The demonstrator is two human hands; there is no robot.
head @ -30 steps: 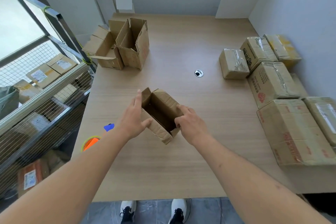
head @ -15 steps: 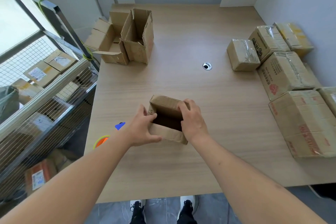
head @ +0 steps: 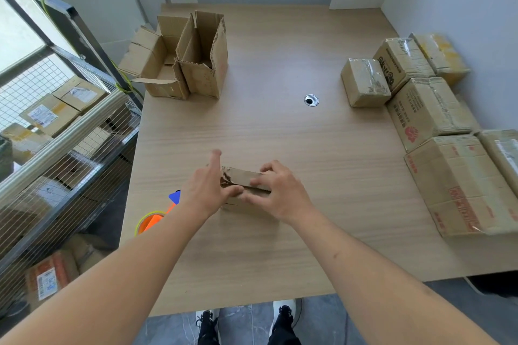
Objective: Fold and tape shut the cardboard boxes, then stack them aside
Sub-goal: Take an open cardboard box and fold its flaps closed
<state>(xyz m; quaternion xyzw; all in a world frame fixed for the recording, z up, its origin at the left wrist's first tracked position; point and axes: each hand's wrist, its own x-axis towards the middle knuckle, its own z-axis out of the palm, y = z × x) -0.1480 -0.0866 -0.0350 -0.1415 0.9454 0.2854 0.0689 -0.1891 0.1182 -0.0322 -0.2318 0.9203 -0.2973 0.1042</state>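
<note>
A small brown cardboard box (head: 240,177) lies on the wooden table (head: 280,131) in front of me, its top flaps folded down. My left hand (head: 207,190) is at the box's left end, fingers straight, thumb touching the front flap. My right hand (head: 280,193) rests on the right part of the top, its fingers pressing the flaps down. An orange tape dispenser with a blue tip (head: 157,214) lies at the table's left edge, just left of my left wrist. Most of the box's front is hidden behind my hands.
Two open, unsealed boxes (head: 196,61) stand at the far left of the table. Several taped boxes (head: 420,109) are lined up along the right side by the wall. A cable grommet (head: 311,100) sits mid-table. A wire shelf with parcels (head: 56,126) runs along the left.
The box's open top has been folded shut. Both hands moved from gripping its sides to lying over the flaps, and the box now looks flatter and lower.
</note>
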